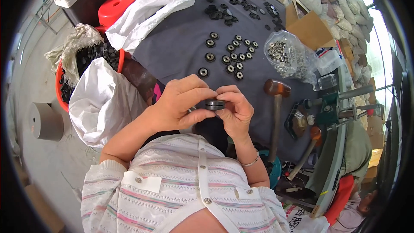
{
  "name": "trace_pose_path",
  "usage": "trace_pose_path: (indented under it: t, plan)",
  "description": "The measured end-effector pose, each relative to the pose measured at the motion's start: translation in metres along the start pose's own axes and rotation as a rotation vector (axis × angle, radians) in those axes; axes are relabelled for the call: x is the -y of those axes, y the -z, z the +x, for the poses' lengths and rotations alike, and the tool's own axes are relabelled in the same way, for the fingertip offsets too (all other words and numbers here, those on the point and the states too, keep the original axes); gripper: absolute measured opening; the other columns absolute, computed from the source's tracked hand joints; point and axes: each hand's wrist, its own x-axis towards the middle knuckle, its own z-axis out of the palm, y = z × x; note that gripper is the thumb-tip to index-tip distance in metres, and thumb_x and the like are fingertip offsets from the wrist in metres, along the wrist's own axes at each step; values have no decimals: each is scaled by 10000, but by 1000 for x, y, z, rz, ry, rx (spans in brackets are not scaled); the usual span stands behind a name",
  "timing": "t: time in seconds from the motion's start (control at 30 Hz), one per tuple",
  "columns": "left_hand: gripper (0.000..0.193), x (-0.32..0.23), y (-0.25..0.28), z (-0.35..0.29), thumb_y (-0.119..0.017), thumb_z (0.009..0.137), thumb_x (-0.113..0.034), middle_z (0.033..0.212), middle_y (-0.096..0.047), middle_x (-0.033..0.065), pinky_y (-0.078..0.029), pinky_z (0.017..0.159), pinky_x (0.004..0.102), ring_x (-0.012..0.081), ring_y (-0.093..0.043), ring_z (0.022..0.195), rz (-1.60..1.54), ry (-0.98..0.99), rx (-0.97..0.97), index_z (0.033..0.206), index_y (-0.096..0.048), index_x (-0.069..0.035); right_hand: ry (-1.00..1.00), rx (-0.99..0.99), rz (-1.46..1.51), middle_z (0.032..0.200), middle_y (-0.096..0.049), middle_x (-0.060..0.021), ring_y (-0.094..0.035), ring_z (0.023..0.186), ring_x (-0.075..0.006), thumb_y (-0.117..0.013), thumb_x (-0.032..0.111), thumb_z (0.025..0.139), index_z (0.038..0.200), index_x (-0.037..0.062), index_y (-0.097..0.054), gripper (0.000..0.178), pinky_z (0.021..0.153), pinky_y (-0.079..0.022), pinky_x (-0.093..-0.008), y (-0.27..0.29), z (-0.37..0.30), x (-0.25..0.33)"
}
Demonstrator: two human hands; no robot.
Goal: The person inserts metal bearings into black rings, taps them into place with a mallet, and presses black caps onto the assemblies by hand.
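In front of my chest, both hands hold a small black grooved wheel (214, 105), seen edge-on with its groove running around the rim. My left hand (183, 101) pinches it from the left between fingers and thumb. From the other side, the fingers of my right hand (235, 108) press against it. Just beyond my hands, several black wheels with metal bearing centres (210, 57) lie flat on the dark grey cloth (172, 54). Farther back are loose black discs and caps (222, 14). To the right, a clear plastic bag (290, 56) contains many small metal bearings.
A mallet (277, 88) lies right of my hands, near a green vise (330, 108) and a smaller mallet (316, 134). At left stand a red tub (59, 80) of black parts and a white sack (101, 99). A person (355, 211) shows at lower right.
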Motion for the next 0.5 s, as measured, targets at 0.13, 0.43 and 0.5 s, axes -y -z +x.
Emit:
trace_pose_path:
  t: [0.13, 0.43, 0.5]
  plan:
    - [307, 3, 2, -2, -726, 785, -261, 816, -562, 86, -449, 541, 353, 258, -562, 653, 151, -86, 16, 959, -627, -29, 24, 2, -137, 1045, -566, -125, -606, 877, -142, -692, 141, 868, 1055, -40, -583, 281, 739, -536, -236, -5, 2, 9]
    - [237, -4, 14, -24, -705, 816, -255, 670, -524, 81, -405, 510, 380, 265, -544, 587, 13, 87, 23, 812, -586, -50, -141, 5, -85, 924, -594, -121, -624, 676, -129, -641, 21, 886, 1010, -56, -588, 156, 609, -520, -228, -33, -1, 9]
    - [206, 3, 14, -32, -696, 829, -211, 673, -539, 100, -414, 536, 380, 289, -554, 603, -96, 178, -4, 797, -591, -36, -203, -24, -80, 954, -599, -123, -630, 690, -142, -622, 46, 905, 1056, -60, -592, 187, 628, -520, -240, -33, -6, -3]
